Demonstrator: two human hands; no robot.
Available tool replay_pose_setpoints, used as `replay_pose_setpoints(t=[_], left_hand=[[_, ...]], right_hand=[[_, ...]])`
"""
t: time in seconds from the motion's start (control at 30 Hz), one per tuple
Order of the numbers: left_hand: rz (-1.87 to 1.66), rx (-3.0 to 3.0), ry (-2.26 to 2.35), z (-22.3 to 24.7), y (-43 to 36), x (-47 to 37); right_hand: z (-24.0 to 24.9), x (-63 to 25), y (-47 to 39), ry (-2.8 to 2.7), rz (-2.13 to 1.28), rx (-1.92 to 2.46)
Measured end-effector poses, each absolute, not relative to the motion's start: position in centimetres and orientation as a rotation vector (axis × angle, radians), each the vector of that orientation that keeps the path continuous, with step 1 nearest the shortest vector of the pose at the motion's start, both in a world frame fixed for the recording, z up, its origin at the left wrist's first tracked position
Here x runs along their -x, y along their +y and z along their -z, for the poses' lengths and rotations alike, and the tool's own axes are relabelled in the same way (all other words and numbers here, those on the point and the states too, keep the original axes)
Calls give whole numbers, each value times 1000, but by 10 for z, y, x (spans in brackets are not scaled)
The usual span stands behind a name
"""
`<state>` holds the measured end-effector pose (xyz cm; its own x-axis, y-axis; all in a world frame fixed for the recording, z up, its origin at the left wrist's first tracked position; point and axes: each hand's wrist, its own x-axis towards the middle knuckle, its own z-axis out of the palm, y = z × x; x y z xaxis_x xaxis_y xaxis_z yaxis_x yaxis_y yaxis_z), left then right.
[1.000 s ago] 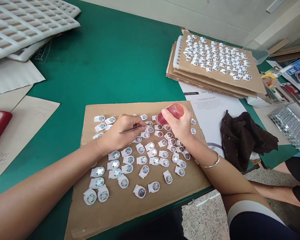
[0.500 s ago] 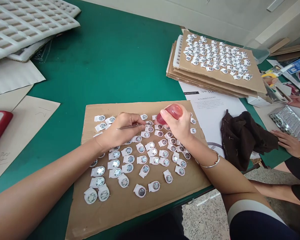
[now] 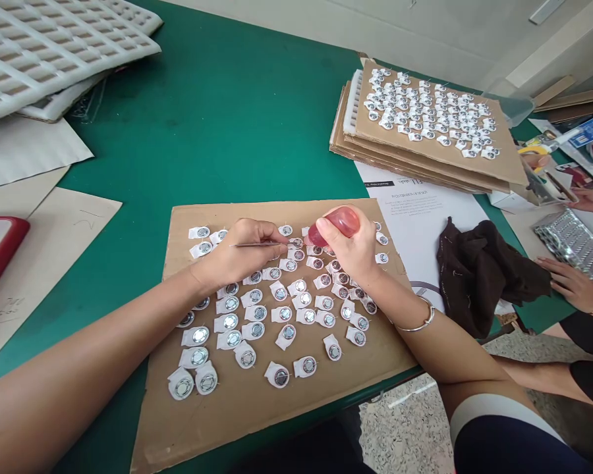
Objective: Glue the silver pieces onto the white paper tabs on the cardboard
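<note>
A brown cardboard sheet (image 3: 217,428) lies on the green table, carrying many small white tabs with round silvery pieces (image 3: 246,355). Over its upper part, my left hand (image 3: 244,253) is closed on thin metal tweezers (image 3: 259,245), whose tip ends near one of the round pieces. Just to the right, my right hand (image 3: 352,243) wraps round a soft red translucent bottle (image 3: 340,224), tilted down toward the same spot. The bottle's nozzle is too small to make out clearly. Fingers and forearms cover some of the pieces.
Stacked cardboard sheets (image 3: 425,145) with more such pieces stand at the back right. White lattice trays (image 3: 69,52) lie at the upper left, a red-rimmed object (image 3: 22,247) below. A dark cloth (image 3: 489,270) and another person's hands (image 3: 578,286) are at the right.
The tweezers in my left hand have turned slightly, now closer to level. My right hand and the red bottle have hardly moved. The view has shifted very slightly.
</note>
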<state>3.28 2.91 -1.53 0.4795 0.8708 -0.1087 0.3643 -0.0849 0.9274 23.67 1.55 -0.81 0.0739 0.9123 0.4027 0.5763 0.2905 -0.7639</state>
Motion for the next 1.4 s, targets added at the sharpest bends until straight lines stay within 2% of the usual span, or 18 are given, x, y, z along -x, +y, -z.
replay_pose_setpoints(t=[1.07,1.4], left_hand=[[-588,-1627,1125,13,29,-35],[-659,-1632,1170,3,29,-31]], right_hand=[[7,-235,13,-1534,-607,1350],[2,-246,29,-1094,-1006,1117]])
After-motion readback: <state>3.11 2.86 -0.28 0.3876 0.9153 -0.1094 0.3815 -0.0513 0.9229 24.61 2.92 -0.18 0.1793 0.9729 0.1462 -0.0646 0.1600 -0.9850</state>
